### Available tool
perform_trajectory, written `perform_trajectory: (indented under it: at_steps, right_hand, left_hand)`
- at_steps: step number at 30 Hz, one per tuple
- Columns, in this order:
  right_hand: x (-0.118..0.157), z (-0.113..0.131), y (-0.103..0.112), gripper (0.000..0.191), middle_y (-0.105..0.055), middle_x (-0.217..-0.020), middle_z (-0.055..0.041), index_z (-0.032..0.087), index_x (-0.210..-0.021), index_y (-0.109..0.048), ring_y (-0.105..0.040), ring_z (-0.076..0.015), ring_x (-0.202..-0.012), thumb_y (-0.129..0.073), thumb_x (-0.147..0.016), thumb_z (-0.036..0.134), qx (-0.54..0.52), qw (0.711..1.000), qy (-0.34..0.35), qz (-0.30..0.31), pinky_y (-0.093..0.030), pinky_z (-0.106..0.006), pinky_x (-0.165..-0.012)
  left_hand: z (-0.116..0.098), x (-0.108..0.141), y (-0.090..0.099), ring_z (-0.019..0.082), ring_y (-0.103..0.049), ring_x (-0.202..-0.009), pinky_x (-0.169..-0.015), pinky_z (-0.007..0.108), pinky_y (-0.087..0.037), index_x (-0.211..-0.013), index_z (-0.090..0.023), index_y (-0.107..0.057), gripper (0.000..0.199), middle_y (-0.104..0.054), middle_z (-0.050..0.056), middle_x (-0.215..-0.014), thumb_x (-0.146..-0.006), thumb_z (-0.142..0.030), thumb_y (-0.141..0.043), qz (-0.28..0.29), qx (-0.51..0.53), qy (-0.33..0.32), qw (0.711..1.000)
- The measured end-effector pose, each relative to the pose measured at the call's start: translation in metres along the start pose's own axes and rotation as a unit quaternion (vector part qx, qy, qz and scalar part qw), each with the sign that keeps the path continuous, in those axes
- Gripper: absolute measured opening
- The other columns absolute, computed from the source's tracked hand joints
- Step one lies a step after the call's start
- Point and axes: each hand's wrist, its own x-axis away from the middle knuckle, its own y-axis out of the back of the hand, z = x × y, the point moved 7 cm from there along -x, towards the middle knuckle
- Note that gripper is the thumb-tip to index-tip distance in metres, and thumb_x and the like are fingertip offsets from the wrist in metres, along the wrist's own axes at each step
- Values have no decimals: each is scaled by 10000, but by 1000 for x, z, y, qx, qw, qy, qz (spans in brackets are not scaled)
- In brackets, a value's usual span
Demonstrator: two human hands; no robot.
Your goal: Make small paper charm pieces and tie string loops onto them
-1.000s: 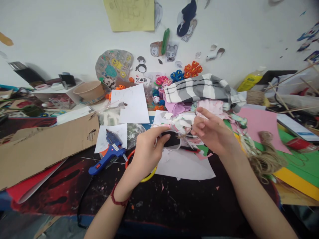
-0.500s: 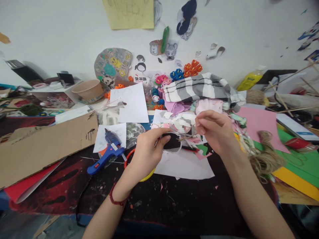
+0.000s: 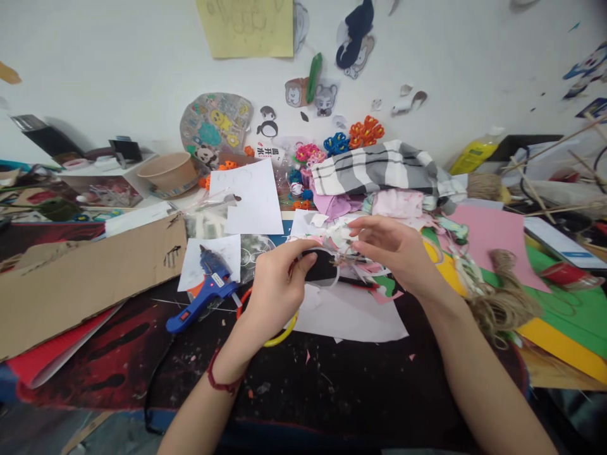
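Note:
My left hand [image 3: 279, 287] pinches a flat black piece with a white edge [image 3: 322, 266] between thumb and fingers. Some thin brown strands [image 3: 344, 260] stick out at its right end. My right hand [image 3: 396, 253] hovers just right of that piece, thumb and fingers apart; nothing shows between them. Beneath both hands lies a sheet of white paper [image 3: 351, 319]. Red and yellow curved loops [image 3: 279, 340] show partly behind my left wrist. To the left, a blue hot glue gun [image 3: 208, 294] rests on another paper.
Paper scraps [image 3: 389, 285] and a black-and-white checked cloth [image 3: 379, 167] lie behind my hands. Corrugated cardboard [image 3: 95, 278] covers the left side. On the right are a twine bundle [image 3: 505, 300], coloured sheets [image 3: 566, 316] and a phone [image 3: 566, 243]. A brown bowl [image 3: 168, 174] stands at the back.
My right hand has shifted left and slightly down toward the black piece, and its fingers have spread from a near pinch. My left hand keeps its hold, moving slightly left.

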Motion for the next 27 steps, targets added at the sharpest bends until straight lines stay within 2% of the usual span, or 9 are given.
perform_trajectory:
  at_steps: [2, 4, 6, 9, 13, 18, 21, 25, 27]
  right_hand:
    - [0, 0, -3, 319, -592, -792, 3, 226, -1069, -686, -521, -107, -653, -770, -767, 282, 3, 1000, -9, 18, -450, -243, -556]
    - [1, 1, -3, 275, -617, -839, -11, 217, -1005, -700, -533, -108, -664, -782, -747, 264, 8, 1000, -9, 20, -456, -245, -556]
    - [0, 2, 0, 182, -639, -907, -30, 211, -926, -711, -569, -125, -737, -768, -755, 236, 12, 1000, 2, 1, -488, -259, -616]
    - [0, 4, 9, 115, -635, -908, -32, 221, -873, -719, -584, -148, -820, -743, -765, 190, 17, 998, 31, -45, -512, -281, -697]
    - [1, 7, 17, 81, -619, -870, -36, 230, -792, -708, -586, -179, -871, -734, -750, 166, 12, 994, 75, -81, -513, -292, -674]
    - [0, 8, 20, 74, -610, -866, -38, 237, -790, -707, -589, -183, -858, -735, -747, 185, 20, 990, 96, -100, -525, -315, -695]
    - [-1, 4, 18, 77, -616, -895, -39, 229, -812, -707, -584, -176, -857, -740, -749, 199, 10, 995, 67, -70, -511, -305, -705]
    - [0, -6, 4, 214, -618, -906, -33, 228, -967, -704, -535, -135, -729, -736, -756, 213, -19, 999, -36, 33, -435, -257, -572]
    - [2, -2, -1, 239, -619, -870, -23, 232, -1010, -702, -480, -118, -664, -723, -771, 227, 9, 998, -31, 61, -382, -251, -534]
  left_hand:
    - [0, 0, 2, 143, -674, -708, -655, 272, -524, -1012, -206, -695, 192, -764, 35, -932, -898, -156, -548, -6, -7, -1, 1000]
    - [0, 0, 4, 134, -660, -675, -630, 260, -510, -1009, -207, -695, 195, -763, 27, -905, -896, -152, -547, -9, -12, -1, 1000]
    - [0, 0, 5, 127, -650, -660, -617, 251, -500, -1007, -206, -695, 196, -762, 22, -898, -895, -145, -547, -11, -13, 0, 1000]
    - [-1, 0, 7, 124, -640, -642, -599, 248, -491, -1003, -205, -694, 197, -761, 22, -891, -892, -141, -544, -15, -12, -2, 1000]
    - [-1, 0, 7, 127, -634, -612, -580, 250, -488, -984, -204, -694, 190, -760, 22, -858, -886, -141, -545, -18, -12, -2, 1000]
    - [-1, 1, 4, 147, -671, -702, -651, 270, -516, -974, -198, -701, 182, -765, 44, -935, -893, -160, -542, -7, -6, 6, 1000]
    - [-1, 0, 2, 136, -648, -646, -608, 264, -494, -973, -199, -699, 175, -765, 34, -897, -889, -167, -548, -6, -7, 3, 1000]
    - [-1, 0, 1, 125, -629, -619, -580, 252, -465, -966, -196, -698, 173, -760, 26, -866, -886, -158, -550, -2, -14, 1, 1000]
    - [0, 0, 1, 129, -640, -645, -594, 253, -468, -969, -193, -697, 173, -759, 29, -877, -889, -156, -549, 0, -13, 3, 1000]
